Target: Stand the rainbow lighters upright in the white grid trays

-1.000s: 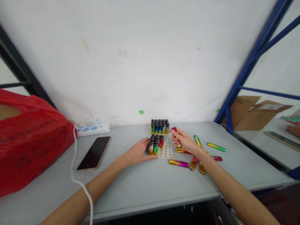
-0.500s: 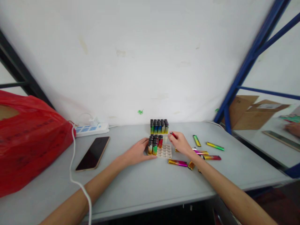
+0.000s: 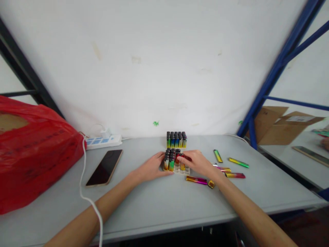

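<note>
My left hand [image 3: 153, 168] curls round the left side of a pale holder tray [image 3: 185, 171], thumb along its front edge. Upright lighters [image 3: 169, 162] with black tops fill the tray's left part. Over its right part, my right hand [image 3: 194, 162] grips a red and yellow lighter [image 3: 182, 162], upright in or just above the tray; its lower end cannot be made out clearly. Behind stands a full block of lighters [image 3: 176, 140]. Loose lighters lie to the right, among them a green-yellow one [image 3: 218, 156] and a gold-magenta one [image 3: 196, 180].
A phone [image 3: 105, 167], a white power strip [image 3: 104, 141] and a white cable [image 3: 82, 178] lie on the left, beside a red plastic bag [image 3: 36, 154]. A blue metal frame [image 3: 267, 79] rises at the right, with a cardboard box [image 3: 280, 127] beyond it.
My right hand has moved left and down to the tray with its lighter, which now stands upright. My left hand has stayed at the tray. The view has shifted slightly.
</note>
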`<state>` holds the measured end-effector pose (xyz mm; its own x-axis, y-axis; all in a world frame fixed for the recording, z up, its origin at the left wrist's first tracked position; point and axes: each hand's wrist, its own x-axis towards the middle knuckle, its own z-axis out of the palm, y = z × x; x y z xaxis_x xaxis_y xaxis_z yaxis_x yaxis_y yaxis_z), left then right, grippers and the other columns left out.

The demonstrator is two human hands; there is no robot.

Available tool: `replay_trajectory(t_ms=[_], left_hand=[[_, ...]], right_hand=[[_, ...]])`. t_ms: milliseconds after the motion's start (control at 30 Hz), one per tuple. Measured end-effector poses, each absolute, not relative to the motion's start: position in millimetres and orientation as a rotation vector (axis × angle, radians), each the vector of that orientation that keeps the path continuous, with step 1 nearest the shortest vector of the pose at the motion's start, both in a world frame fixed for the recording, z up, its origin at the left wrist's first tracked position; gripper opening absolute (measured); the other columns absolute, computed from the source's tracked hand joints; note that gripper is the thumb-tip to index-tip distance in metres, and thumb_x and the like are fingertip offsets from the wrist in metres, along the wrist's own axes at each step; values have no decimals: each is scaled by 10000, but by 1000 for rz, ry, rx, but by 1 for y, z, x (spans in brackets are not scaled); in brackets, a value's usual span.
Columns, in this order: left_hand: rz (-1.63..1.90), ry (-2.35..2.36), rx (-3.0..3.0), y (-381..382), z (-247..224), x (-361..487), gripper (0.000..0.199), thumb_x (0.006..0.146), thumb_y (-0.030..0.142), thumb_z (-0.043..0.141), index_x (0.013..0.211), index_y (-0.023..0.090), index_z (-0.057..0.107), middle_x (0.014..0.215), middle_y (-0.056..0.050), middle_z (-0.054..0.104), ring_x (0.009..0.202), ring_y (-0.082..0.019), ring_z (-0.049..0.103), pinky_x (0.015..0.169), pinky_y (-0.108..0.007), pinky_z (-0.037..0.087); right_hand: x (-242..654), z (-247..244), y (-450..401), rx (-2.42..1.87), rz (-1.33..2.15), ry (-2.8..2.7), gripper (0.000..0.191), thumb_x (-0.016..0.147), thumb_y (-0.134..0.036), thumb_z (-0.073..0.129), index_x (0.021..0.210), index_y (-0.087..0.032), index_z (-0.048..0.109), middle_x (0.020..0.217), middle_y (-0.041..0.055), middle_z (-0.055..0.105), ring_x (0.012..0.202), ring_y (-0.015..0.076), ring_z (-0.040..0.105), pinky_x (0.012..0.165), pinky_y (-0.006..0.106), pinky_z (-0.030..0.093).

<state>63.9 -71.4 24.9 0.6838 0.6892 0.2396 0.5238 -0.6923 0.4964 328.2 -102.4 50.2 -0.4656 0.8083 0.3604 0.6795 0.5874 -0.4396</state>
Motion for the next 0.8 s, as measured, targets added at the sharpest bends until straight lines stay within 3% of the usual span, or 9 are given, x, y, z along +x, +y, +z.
replay_trajectory(t_ms=[300, 400, 633, 800], left_hand=[[611, 936, 2483, -73, 27, 65, 664, 864, 554, 836, 1392, 200, 645, 1387, -136, 672, 1303, -347, 639, 1188, -454, 489], [627, 933, 2471, -73, 25, 65, 662, 858, 555, 838, 1387, 203, 651, 1388, -130, 674, 1305, -354, 637, 1187, -460, 488], [573, 948, 2514, -71, 26, 65, 645, 878, 573, 809, 1387, 212, 644, 1406, -137, 660, 1293, -351, 636, 1171, -455, 497], [531, 981, 2510, -72, 29, 65, 651, 876, 596, 800, 1366, 193, 651, 1396, -149, 659, 1297, -353, 632, 1175, -452, 493]], right_hand=[[325, 43, -98, -1271, 154, -2437, 461, 1117, -511, 478, 857, -194, 689, 785, 65, 724, 668, 198, 609, 651, 304, 375], [323, 49, -103, -1397, 49, -2450, 493, 1109, -547, 483, 863, -182, 705, 809, 89, 736, 704, 208, 638, 671, 302, 381], [358, 66, -107, -1385, 257, -2328, 573, 1163, -477, 255, 969, -190, 712, 924, 92, 757, 855, 226, 684, 834, 340, 469], [406, 63, -94, -1394, 426, -2357, 380, 1021, -504, 609, 1182, -188, 746, 1210, 127, 743, 1105, 280, 684, 1040, 416, 495]])
